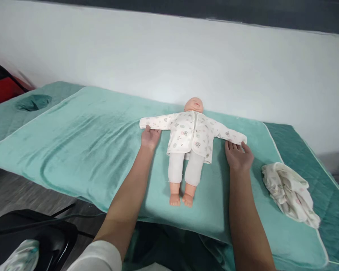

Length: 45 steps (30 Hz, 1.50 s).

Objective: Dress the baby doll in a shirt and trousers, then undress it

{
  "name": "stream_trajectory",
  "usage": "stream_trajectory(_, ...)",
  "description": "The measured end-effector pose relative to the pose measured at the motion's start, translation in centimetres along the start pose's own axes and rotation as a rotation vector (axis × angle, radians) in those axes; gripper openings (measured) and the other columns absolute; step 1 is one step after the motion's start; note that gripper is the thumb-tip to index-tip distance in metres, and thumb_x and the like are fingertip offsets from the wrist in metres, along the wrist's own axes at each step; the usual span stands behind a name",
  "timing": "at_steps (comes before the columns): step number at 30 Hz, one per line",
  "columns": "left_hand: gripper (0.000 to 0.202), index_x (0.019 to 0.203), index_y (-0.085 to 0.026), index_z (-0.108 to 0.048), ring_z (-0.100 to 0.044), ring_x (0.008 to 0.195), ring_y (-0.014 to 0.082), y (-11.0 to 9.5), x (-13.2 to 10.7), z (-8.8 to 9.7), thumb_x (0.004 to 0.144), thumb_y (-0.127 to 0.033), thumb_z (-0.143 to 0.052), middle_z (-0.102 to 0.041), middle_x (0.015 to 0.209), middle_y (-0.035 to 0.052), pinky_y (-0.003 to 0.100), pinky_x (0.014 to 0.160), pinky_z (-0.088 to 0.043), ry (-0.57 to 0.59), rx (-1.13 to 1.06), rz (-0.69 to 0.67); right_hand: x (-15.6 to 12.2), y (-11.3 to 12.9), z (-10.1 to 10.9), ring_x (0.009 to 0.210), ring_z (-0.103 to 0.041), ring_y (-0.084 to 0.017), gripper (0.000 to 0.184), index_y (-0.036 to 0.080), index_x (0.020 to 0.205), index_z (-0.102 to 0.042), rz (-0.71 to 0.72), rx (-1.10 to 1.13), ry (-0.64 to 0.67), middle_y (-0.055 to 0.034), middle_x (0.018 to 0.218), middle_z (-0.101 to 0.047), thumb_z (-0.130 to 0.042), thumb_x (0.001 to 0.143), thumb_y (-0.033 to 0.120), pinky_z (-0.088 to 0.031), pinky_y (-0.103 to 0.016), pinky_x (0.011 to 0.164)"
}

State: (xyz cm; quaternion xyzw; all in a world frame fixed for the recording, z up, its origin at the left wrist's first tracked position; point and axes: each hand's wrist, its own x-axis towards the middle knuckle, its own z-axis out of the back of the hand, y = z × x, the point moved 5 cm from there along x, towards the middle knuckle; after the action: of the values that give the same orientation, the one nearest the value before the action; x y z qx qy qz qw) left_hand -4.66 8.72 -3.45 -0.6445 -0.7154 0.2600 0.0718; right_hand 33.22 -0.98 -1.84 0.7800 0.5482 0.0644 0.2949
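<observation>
A dressed baby doll (190, 141) lies on its back near the middle of a massage bed (313, 180), on a teal plush cover (107, 131), its head toward the wall (130, 56) and its bare feet (174, 199) toward the person. It wears a printed jacket (180, 135) and white leggings (176, 167).

The left hand (151, 139) rests palm up at the cuff of one outstretched sleeve (159, 122), its thumb at the edge and its fingers loosely extended beneath. The right hand (239, 156) is placed much the same way at the other sleeve (230, 135), fingers slightly curled under the cloth. The fabric hides part of each grip (whether either one pinches the cuff or merely supports it, one cannot tell).

An uneven pull from the two sides could twist the doll or drag the jacket off center, since the front edges already part at the hem. The doll's hands are out of sight, so a hard tug might snag them inside the sleeves. The plush cover, rumpled left of the doll, could bunch up if the doll slides. A crumpled printed cloth (289, 192) lies beyond the right hand, where a wide elbow swing might brush it.
</observation>
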Motion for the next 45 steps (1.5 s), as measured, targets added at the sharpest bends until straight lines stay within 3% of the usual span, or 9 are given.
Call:
stream_trajectory(3,0.041,0.134,-0.013,-0.056,-0.059,0.133,0.0199,-0.9,-0.5,1.0,0.105,-0.025,-0.030,-0.062,0.141,0.0174,0.036,0.111,-0.051,-0.094,0.037,-0.123,0.0,1.9,1.3,0.118,-0.064,-0.012,0.028,0.019,0.113,-0.052,0.156,-0.095,-0.118,-0.0083,0.127,-0.060,-0.042,0.087,0.015,-0.054,-0.030,0.102)
stream_trajectory(7,0.037,0.132,-0.015,-0.055,-0.053,0.139,0.0195,-3.0,-2.7,2.4,0.099,-0.023,-0.043,-0.054,0.149,0.0153,0.037,0.119,-0.042,-0.298,0.375,-0.529,-0.4,3.2,2.3,0.128,-0.057,-0.010,0.044,0.022,0.124,-0.047,0.432,-0.262,-0.309,-0.0043,0.135,-0.056,-0.050,0.082,0.010,-0.037,-0.031,0.119)
stream_trajectory(11,0.040,0.131,-0.020,-0.056,-0.042,0.147,0.0182,-2.6,-5.3,1.8,0.091,-0.022,-0.057,-0.048,0.154,0.0086,0.035,0.126,-0.030,-0.285,0.591,-0.682,-1.9,1.1,-0.6,0.141,-0.047,-0.017,0.045,0.022,0.127,-0.052,0.643,-0.553,-0.112,-0.0061,0.145,-0.053,-0.062,0.082,0.021,-0.029,-0.042,0.124)
stream_trajectory(15,0.042,0.126,-0.021,-0.059,-0.054,0.135,0.0244,-0.7,-7.3,0.8,0.085,-0.017,-0.058,-0.059,0.140,0.0110,0.042,0.117,-0.041,-0.053,1.019,-0.603,-3.8,-2.6,-2.6,0.138,-0.050,-0.024,0.051,0.021,0.128,-0.055,0.577,-0.880,0.142,-0.0102,0.145,-0.054,-0.066,0.079,0.028,-0.036,-0.051,0.119)
stream_trajectory(22,0.060,0.137,-0.021,-0.052,-0.055,0.130,0.0252,0.9,-11.6,1.7,0.078,-0.013,-0.057,-0.062,0.135,0.0094,0.046,0.116,-0.039,0.303,1.517,-0.420,-7.9,-4.5,0.1,0.142,-0.042,-0.028,0.068,0.023,0.143,-0.046,0.487,-1.389,0.315,-0.0121,0.150,-0.047,-0.052,0.075,0.016,-0.039,-0.054,0.115)
stream_trajectory(28,0.049,0.131,-0.019,-0.060,-0.062,0.110,0.0312,1.3,-12.7,0.5,0.082,-0.024,-0.064,-0.070,0.114,0.0107,0.050,0.104,-0.045,0.339,1.781,-0.471,-9.8,-4.9,-0.4,0.115,-0.056,-0.030,0.058,0.015,0.138,-0.051,0.584,-1.701,0.267,-0.0177,0.127,-0.057,-0.060,0.084,0.035,-0.049,-0.050,0.099)
stream_trajectory(32,0.043,0.129,-0.019,-0.061,-0.063,0.109,0.0302,1.8,-12.5,0.2,0.087,-0.022,-0.056,-0.071,0.115,0.0110,0.048,0.102,-0.045,0.352,1.817,-0.500,-9.0,-5.4,-1.5,0.104,-0.058,-0.031,0.048,0.014,0.129,-0.058,0.528,-1.876,0.216,-0.0145,0.108,-0.065,-0.053,0.084,0.031,-0.047,-0.047,0.090)
stream_trajectory(38,0.043,0.129,-0.019,-0.059,-0.064,0.094,0.0252,1.5,-13.1,0.7,0.087,-0.022,-0.053,-0.071,0.101,0.0072,0.042,0.094,-0.049,0.310,1.795,-0.463,-8.8,-4.4,-0.9,0.077,-0.058,-0.022,0.041,0.019,0.122,-0.060,0.430,-1.842,0.124,-0.0035,0.087,-0.065,-0.051,0.083,0.029,-0.040,-0.031,0.069)
stream_trajectory(45,0.046,0.130,-0.022,-0.059,-0.062,0.095,0.0271,1.6,-13.4,0.8,0.085,-0.020,-0.054,-0.069,0.098,0.0071,0.044,0.096,-0.047,0.293,1.858,-0.485,-9.3,-4.0,-0.3,0.073,-0.054,-0.020,0.041,0.020,0.121,-0.060,0.459,-1.881,0.043,-0.0009,0.081,-0.061,-0.052,0.083,0.033,-0.034,-0.030,0.064)
